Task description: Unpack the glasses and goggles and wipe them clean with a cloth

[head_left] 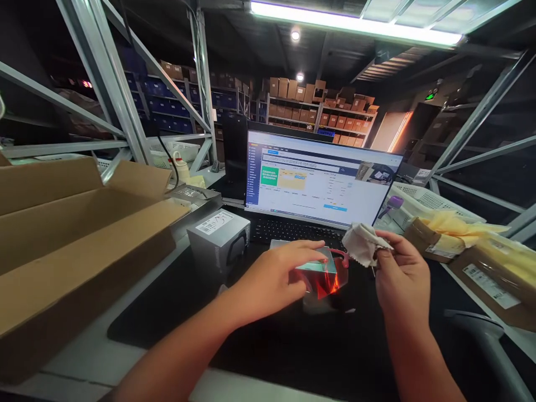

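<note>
Right hand: we see our right hand [404, 273] closed on a white cloth [360, 244], pinched between thumb and fingers, its loose end hanging out to the left of the fingertips.
Left hand: our left hand [282, 273] reaches in with fingers stretched over a shiny box [320, 267], thumb low at its near side; whether it grips, we cannot tell.
Shiny box: it sits under the left hand's fingers and to the left of the right hand, pale green on top and glowing red along its near side.
Black mat: we work above a black mat [259, 346] that spreads beneath both hands on the white desk [247, 385].
Laptop: beyond both hands, a laptop [301, 195] stands open, its screen lit.
Grey carton: to the left of our left hand and a little beyond it, a labelled grey carton [215, 243] stands upright.
Cardboard box: farther left of that hand, we have a large cardboard box [84, 268] with raised flaps.
Parcel: to the right of our right hand, well apart, lies a labelled brown parcel [496, 287].
</note>
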Action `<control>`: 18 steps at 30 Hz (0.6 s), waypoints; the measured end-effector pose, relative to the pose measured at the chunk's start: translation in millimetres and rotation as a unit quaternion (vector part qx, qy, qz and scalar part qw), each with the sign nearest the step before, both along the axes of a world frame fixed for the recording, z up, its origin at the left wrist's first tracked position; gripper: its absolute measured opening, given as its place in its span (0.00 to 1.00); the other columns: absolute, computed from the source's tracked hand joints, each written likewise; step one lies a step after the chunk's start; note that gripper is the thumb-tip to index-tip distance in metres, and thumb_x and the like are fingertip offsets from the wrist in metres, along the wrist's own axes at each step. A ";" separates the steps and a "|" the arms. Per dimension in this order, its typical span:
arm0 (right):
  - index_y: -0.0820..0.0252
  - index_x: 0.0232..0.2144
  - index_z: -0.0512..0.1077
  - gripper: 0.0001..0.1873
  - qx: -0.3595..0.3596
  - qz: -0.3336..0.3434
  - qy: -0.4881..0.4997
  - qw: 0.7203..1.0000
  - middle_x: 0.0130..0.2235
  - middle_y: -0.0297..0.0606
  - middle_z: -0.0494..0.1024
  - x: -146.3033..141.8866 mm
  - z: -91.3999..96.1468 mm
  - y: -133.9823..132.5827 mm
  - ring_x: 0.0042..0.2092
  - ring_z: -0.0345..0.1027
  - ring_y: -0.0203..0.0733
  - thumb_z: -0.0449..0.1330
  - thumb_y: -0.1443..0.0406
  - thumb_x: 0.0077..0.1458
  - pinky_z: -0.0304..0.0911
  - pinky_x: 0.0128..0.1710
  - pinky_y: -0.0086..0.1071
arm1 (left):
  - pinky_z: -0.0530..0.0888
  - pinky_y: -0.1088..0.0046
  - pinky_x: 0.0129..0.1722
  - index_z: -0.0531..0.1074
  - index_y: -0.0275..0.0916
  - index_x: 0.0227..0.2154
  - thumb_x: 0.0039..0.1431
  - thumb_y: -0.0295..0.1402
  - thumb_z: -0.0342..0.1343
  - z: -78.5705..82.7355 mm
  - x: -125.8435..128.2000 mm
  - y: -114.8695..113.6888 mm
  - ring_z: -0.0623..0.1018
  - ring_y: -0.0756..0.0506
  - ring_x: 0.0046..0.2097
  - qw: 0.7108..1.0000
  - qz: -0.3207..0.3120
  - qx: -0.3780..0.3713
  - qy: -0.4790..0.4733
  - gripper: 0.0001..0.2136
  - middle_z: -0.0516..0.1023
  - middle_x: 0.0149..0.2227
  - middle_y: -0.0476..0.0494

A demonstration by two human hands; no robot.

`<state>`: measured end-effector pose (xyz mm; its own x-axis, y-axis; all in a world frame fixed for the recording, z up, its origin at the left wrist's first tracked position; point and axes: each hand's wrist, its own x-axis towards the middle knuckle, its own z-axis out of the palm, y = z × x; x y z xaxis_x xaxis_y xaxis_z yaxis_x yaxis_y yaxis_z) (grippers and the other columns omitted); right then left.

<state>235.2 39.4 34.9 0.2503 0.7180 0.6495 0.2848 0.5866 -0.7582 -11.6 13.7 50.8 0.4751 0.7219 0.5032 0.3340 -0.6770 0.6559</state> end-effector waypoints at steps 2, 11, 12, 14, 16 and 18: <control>0.59 0.47 0.77 0.13 -0.002 -0.004 0.017 1.000 0.39 0.40 0.83 1.3 0.1 -1.8 0.35 0.77 0.41 0.61 0.63 0.61 0.69 0.31 0.28 | 0.71 0.61 0.62 0.76 0.51 0.53 0.49 0.17 0.53 3.0 -2.8 -1.2 0.72 0.43 0.63 1.000 -0.015 0.007 0.020 0.30 0.73 0.62 0.49; 0.57 0.42 0.74 0.08 -0.122 0.261 -0.248 0.925 0.37 0.38 0.80 -3.0 20.6 -37.3 0.35 0.74 0.39 0.58 0.61 0.65 0.70 0.34 0.29 | 0.70 0.59 0.63 0.80 0.48 0.46 0.50 0.20 0.56 -1.1 -5.9 5.7 0.81 0.45 0.49 0.998 0.008 0.055 0.021 0.22 0.83 0.47 0.52; 0.57 0.42 0.74 0.09 -0.137 0.304 -0.248 0.910 0.40 0.40 0.80 -0.7 23.5 -37.1 0.38 0.75 0.41 0.58 0.59 0.65 0.71 0.37 0.30 | 0.68 0.57 0.64 0.80 0.46 0.43 0.49 0.20 0.57 -2.3 -6.1 6.9 0.82 0.45 0.45 0.997 0.033 0.070 0.018 0.20 0.84 0.43 0.52; 0.57 0.44 0.75 0.13 -0.134 0.369 -0.247 0.886 0.46 0.43 0.79 5.3 29.0 -33.9 0.44 0.75 0.44 0.57 0.56 0.66 0.72 0.43 0.33 | 0.65 0.54 0.66 0.80 0.44 0.41 0.48 0.22 0.59 -4.3 -7.0 8.5 0.82 0.46 0.43 0.992 0.065 0.102 0.017 0.17 0.84 0.41 0.52; 0.56 0.44 0.77 0.16 -0.120 0.420 -0.273 0.858 0.49 0.44 0.78 10.1 32.8 -30.0 0.47 0.74 0.45 0.55 0.54 0.68 0.70 0.47 0.36 | 0.65 0.54 0.67 0.79 0.43 0.43 0.48 0.22 0.59 -5.3 -8.1 8.8 0.82 0.46 0.44 0.990 0.066 0.126 0.022 0.19 0.84 0.43 0.51; 0.56 0.42 0.78 0.15 -0.121 0.434 -0.308 0.838 0.47 0.43 0.79 11.0 33.6 -27.7 0.45 0.75 0.44 0.54 0.56 0.68 0.70 0.46 0.35 | 0.65 0.54 0.67 0.79 0.44 0.46 0.49 0.21 0.59 -5.8 -8.8 7.8 0.82 0.46 0.45 0.987 0.056 0.144 0.031 0.20 0.84 0.45 0.51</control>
